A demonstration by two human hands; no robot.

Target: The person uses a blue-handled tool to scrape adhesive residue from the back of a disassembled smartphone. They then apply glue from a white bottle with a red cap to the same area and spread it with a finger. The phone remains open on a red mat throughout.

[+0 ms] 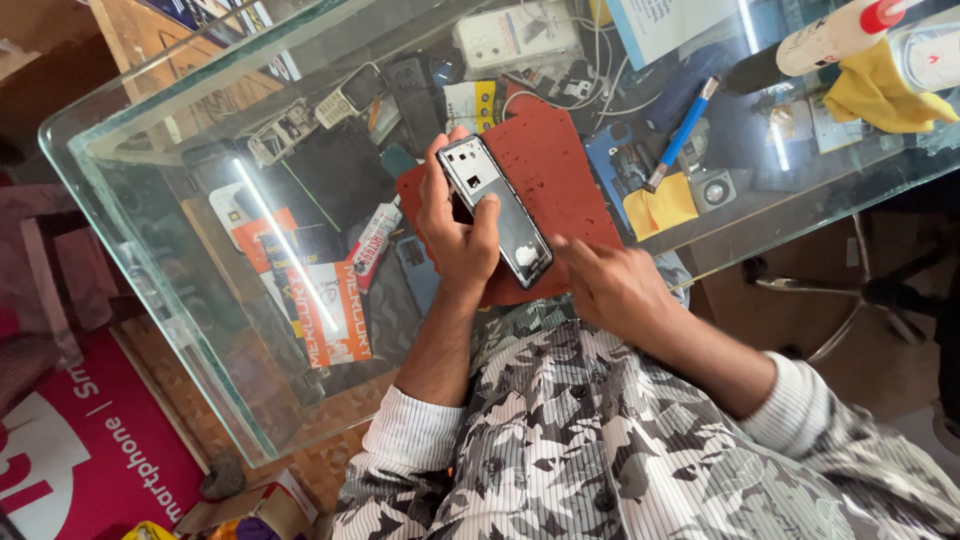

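A slim, rectangular phone frame with a dark glossy face and silver edges (495, 210) is held tilted above a red-brown rubber work mat (560, 160) on the glass-topped table (150, 210). The left hand (455, 225) grips it, fingers curled round its left edge and the thumb pressed on its face. The right hand (610, 285) lies just right of the frame's near end, fingers loosely together, forefinger reaching to the frame's lower corner; whether it touches cannot be told.
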